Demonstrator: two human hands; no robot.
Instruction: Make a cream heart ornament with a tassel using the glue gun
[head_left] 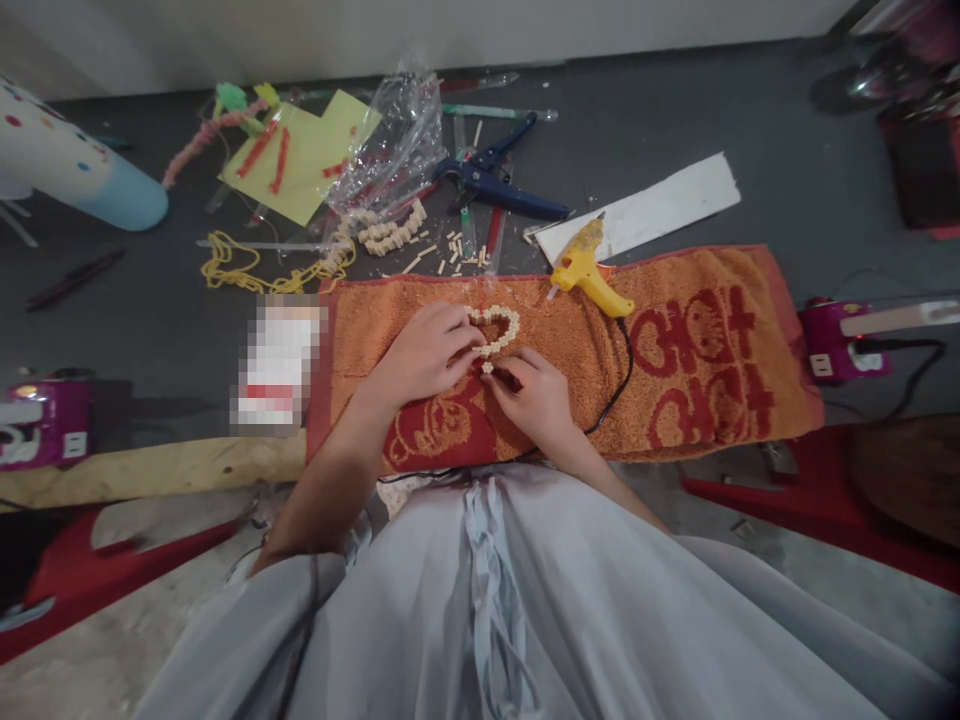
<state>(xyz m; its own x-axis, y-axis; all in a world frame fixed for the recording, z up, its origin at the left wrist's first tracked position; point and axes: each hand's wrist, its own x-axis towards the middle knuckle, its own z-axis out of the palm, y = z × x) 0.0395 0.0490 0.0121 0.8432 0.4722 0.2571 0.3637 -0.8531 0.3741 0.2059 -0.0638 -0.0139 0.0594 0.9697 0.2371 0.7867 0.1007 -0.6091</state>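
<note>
A curved, heart-like piece built from small pale wooden bits (513, 325) rests on the orange towel (675, 290). My left hand (439, 350) has its fingers bent round the left side of this piece, gripping it. Just below it, my right hand (534, 392) pinches a small pale flower-shaped cluster (487, 368) between thumb and finger. The cluster sits close under the curved piece; whether the two touch I cannot tell. To the right of the hands lies a yellow glue gun (589, 272) on the towel, its black cord running down toward my lap.
Behind the towel lie blue-handled cutters (499, 180), a white strip (652, 205), crumpled clear plastic (397, 140), yellow paper (304, 160) and yellow string (232, 265). Scattered short sticks (454, 250) lie near the towel's back edge. Purple boxes (836, 340) stand at both sides.
</note>
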